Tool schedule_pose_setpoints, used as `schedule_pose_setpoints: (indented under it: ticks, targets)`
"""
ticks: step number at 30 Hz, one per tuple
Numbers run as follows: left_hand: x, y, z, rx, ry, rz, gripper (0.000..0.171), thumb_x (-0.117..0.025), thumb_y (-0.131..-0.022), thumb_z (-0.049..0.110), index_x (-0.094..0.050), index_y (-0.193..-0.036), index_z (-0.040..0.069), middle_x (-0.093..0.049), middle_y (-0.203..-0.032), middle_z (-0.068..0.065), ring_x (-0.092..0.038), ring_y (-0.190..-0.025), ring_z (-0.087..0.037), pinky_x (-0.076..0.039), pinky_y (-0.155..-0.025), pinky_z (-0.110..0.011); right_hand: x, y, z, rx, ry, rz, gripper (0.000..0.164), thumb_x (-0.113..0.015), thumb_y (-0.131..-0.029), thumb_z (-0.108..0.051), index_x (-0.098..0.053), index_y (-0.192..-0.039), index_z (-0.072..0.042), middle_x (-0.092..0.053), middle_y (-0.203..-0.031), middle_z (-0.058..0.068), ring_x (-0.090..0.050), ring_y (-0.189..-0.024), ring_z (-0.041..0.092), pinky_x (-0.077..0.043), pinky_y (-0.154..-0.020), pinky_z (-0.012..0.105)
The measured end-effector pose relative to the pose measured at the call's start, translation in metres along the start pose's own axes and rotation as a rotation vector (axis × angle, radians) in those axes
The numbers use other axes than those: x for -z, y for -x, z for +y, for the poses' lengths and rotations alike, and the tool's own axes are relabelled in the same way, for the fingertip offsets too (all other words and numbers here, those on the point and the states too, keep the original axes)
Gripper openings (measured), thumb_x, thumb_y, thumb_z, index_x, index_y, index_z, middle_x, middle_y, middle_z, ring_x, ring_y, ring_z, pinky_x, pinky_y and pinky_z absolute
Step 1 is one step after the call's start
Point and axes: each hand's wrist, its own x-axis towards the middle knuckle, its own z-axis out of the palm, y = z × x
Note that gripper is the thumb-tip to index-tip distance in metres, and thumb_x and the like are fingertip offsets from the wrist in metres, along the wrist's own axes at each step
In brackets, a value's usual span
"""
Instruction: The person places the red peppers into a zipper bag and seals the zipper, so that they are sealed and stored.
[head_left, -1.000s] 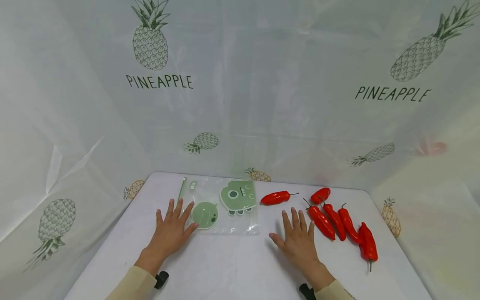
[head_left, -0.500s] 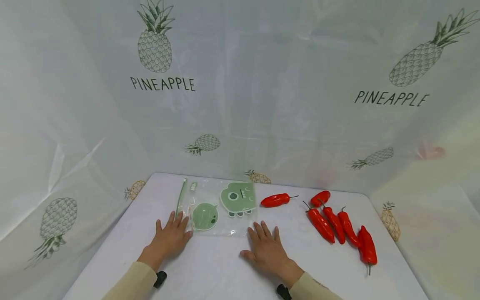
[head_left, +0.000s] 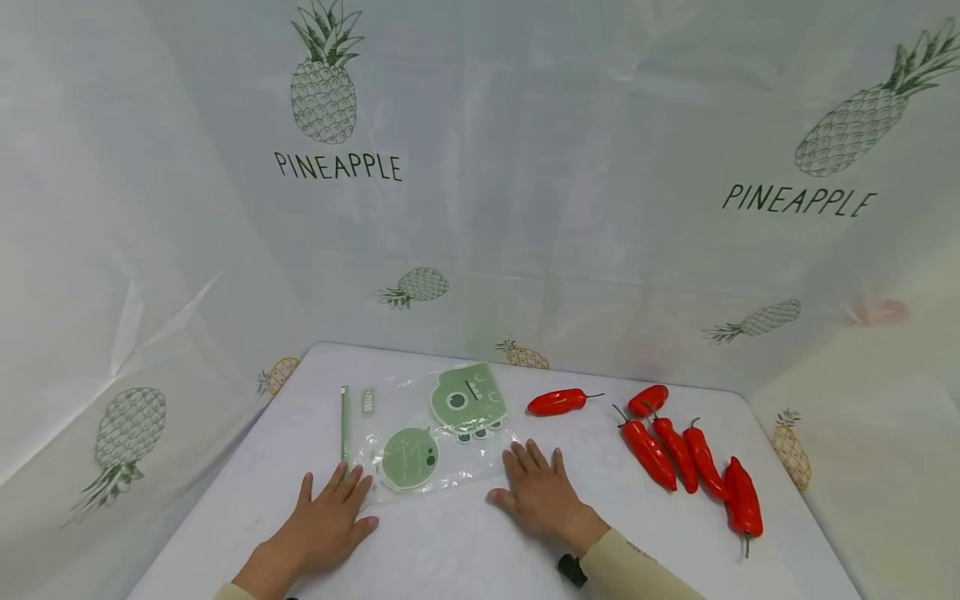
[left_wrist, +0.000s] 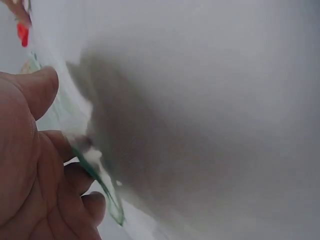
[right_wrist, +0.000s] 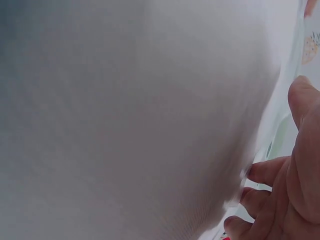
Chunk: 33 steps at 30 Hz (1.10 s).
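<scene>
A clear zip bag [head_left: 465,458] with green cartoon prints lies flat on the white table, turned slightly askew. My left hand [head_left: 322,521] has its fingers spread, the fingertips on the bag's near left corner by the green zip strip [head_left: 345,425]. In the left wrist view the left hand's fingers [left_wrist: 92,207] touch that strip. Fingertips of my right hand [head_left: 542,496] rest at the bag's near right corner, the thumb held out to the side. The right wrist view shows the right hand's fingers [right_wrist: 267,172] at the bag's edge. Neither hand grips anything.
One red chili pepper [head_left: 557,402] lies just right of the bag. Several more red peppers [head_left: 648,454] are grouped at the table's right side. A white curtain [head_left: 540,208] printed with pineapples surrounds the table [head_left: 435,550] at the back and sides.
My right hand has moved left from beside the peppers to the bag's corner. My left hand has come nearer, and the bag's left side has swung toward me with it.
</scene>
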Motion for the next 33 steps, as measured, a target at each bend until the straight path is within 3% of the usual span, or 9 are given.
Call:
schedule_pose_setpoints:
  ticks: [4, 9, 18, 23, 26, 29, 33]
  targets:
    - [-0.001, 0.017, 0.007, -0.025, 0.016, -0.014, 0.073, -0.061, -0.102, 0.056, -0.052, -0.153, 0.003, -0.044, -0.164, -0.02, -0.031, -0.156, -0.046, -0.009, -0.118, -0.085, 0.001, -0.006, 0.002, -0.002, -0.001, -0.004, 0.087, -0.048, -0.101, -0.071, -0.039, -0.163, -0.009, -0.035, -0.17, 0.014, -0.027, -0.159, 0.043, -0.017, -0.124, 0.077]
    - [-0.004, 0.027, 0.02, -0.066, 0.037, -0.044, 0.076, -0.06, -0.102, 0.057, -0.053, -0.151, 0.0, -0.046, -0.161, -0.023, -0.038, -0.153, -0.045, -0.014, -0.118, -0.084, 0.001, -0.014, 0.006, -0.015, -0.009, 0.003, 0.088, -0.048, -0.101, -0.071, -0.039, -0.163, -0.008, -0.034, -0.171, 0.015, -0.026, -0.159, 0.042, -0.017, -0.126, 0.075]
    - [-0.009, 0.033, 0.044, -0.181, -0.056, -0.079, 0.069, -0.055, -0.104, 0.057, -0.062, -0.141, -0.001, -0.06, -0.149, -0.023, -0.054, -0.14, -0.045, -0.037, -0.112, -0.078, 0.001, -0.025, 0.008, -0.051, -0.031, 0.021, 0.086, -0.052, -0.102, -0.067, -0.041, -0.161, -0.006, -0.035, -0.17, 0.016, -0.025, -0.159, 0.043, -0.017, -0.127, 0.074]
    - [-0.006, 0.03, 0.061, -0.246, -0.105, -0.07, 0.064, -0.056, -0.105, 0.053, -0.067, -0.135, -0.002, -0.067, -0.138, -0.022, -0.063, -0.131, -0.039, -0.051, -0.106, -0.066, 0.0, -0.022, 0.003, -0.06, -0.067, 0.05, 0.084, -0.055, -0.102, -0.063, -0.041, -0.161, -0.005, -0.034, -0.17, 0.019, -0.025, -0.159, 0.045, -0.017, -0.126, 0.074]
    - [-0.004, 0.024, 0.069, -0.278, -0.085, -0.026, 0.052, -0.062, -0.104, 0.044, -0.069, -0.132, 0.001, -0.074, -0.128, -0.014, -0.07, -0.121, -0.03, -0.057, -0.1, -0.058, -0.002, -0.013, -0.005, -0.034, -0.064, 0.068, 0.084, -0.055, -0.102, -0.064, -0.042, -0.159, -0.003, -0.035, -0.168, 0.021, -0.028, -0.158, 0.046, -0.02, -0.125, 0.074]
    - [0.0, 0.014, 0.071, -0.275, -0.054, 0.072, 0.038, -0.066, -0.103, 0.032, -0.071, -0.13, 0.007, -0.077, -0.123, -0.006, -0.073, -0.113, -0.025, -0.06, -0.097, -0.052, -0.006, 0.002, -0.018, 0.015, -0.046, 0.079, 0.083, -0.052, -0.103, -0.065, -0.045, -0.158, -0.003, -0.038, -0.167, 0.021, -0.032, -0.156, 0.045, -0.025, -0.124, 0.073]
    - [0.013, -0.012, 0.06, -0.22, -0.017, 0.173, 0.039, -0.067, -0.102, 0.025, -0.068, -0.137, 0.009, -0.071, -0.135, -0.01, -0.066, -0.128, -0.032, -0.055, -0.107, -0.054, -0.008, 0.021, -0.041, 0.077, -0.007, 0.058, 0.082, -0.046, -0.103, -0.068, -0.045, -0.159, -0.008, -0.04, -0.167, 0.016, -0.034, -0.156, 0.041, -0.03, -0.123, 0.071]
